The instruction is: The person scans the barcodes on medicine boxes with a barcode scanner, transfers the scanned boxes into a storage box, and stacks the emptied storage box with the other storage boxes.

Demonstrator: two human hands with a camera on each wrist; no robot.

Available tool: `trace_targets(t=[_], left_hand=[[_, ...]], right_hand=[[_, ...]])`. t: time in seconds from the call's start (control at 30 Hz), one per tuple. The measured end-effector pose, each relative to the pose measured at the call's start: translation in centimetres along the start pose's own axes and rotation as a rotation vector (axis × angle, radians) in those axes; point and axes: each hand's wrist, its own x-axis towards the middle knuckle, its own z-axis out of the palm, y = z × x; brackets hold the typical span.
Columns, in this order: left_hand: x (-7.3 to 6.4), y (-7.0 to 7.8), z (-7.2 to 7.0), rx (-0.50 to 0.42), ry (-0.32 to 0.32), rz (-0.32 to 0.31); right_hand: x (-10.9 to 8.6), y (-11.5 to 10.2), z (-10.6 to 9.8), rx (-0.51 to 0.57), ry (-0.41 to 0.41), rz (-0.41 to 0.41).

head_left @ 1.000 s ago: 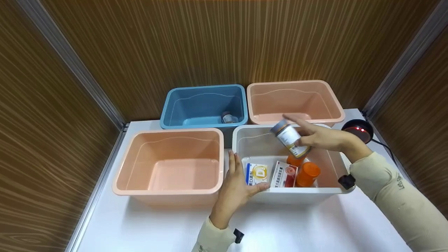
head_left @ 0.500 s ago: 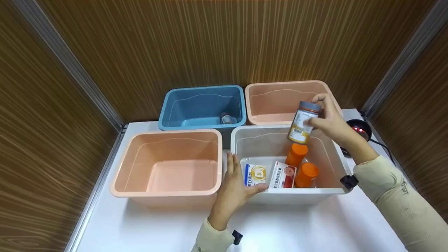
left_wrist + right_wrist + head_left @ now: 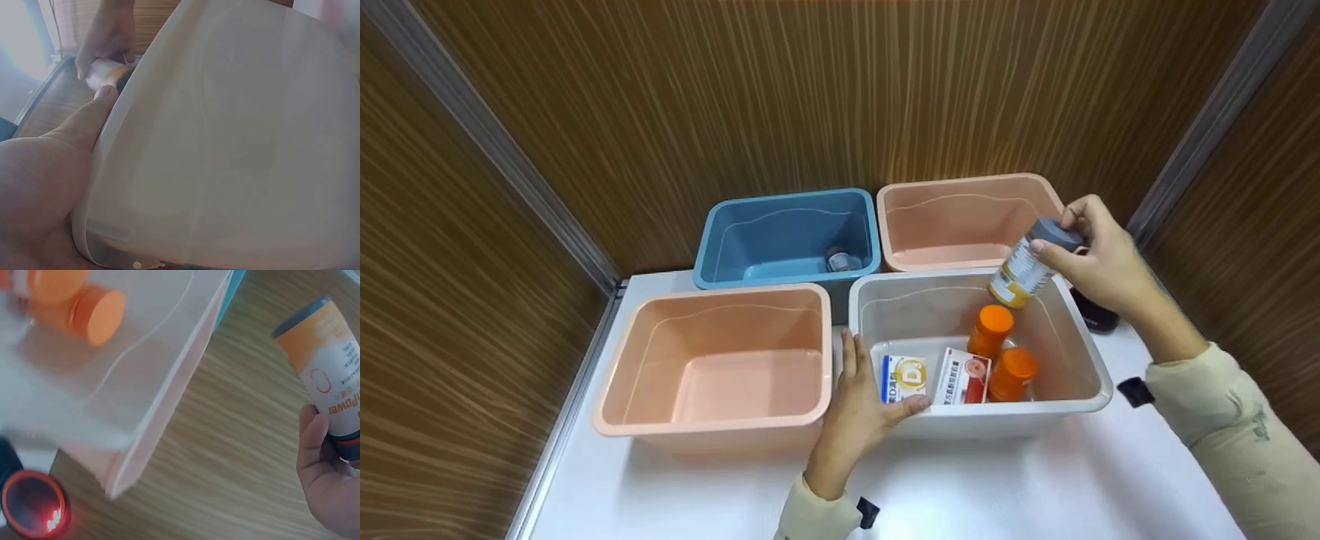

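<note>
My right hand (image 3: 1106, 262) grips a supplement bottle (image 3: 1021, 271) by its grey cap. The bottle tilts over the back right of the white bin (image 3: 982, 426), its white and yellow label showing. In the right wrist view, the label of this bottle (image 3: 337, 382) has orange lettering. My left hand (image 3: 855, 412) rests at the white bin's near left corner, thumb along the front rim and fingers straight against the left side. Inside the bin are a vitamin D box (image 3: 906, 376), a red-and-white medicine box (image 3: 964, 375) and two orange-capped bottles (image 3: 1014, 367).
An empty peach bin (image 3: 712, 424) stands left of the white one. Behind are a blue bin (image 3: 780, 196) holding a small bottle (image 3: 840, 260), and a second peach bin (image 3: 960, 182). A black scanner (image 3: 34, 503) glows red at the right. Wood-grain panels enclose the table.
My right hand has carried the bottle right, from over the bin's middle to its back right, and changed its tilt. The left hand has stayed at the corner.
</note>
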Motion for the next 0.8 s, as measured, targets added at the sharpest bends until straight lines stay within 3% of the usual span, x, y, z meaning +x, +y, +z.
trace_targets(t=[0.23, 0.57, 0.8], left_hand=[[-0.1, 0.0, 0.0, -0.007, 0.003, -0.008], [-0.3, -0.1, 0.2, -0.012, -0.006, 0.013], [-0.2, -0.2, 0.1, -0.024, -0.017, 0.002]], right_hand=[[-2.0, 0.2, -2.6, -0.110, 0.023, 0.131], [-3.1, 1.9, -6.2, -0.279, 0.030, 0.181], [-2.9, 3.1, -7.0, -0.375, -0.039, 0.213]])
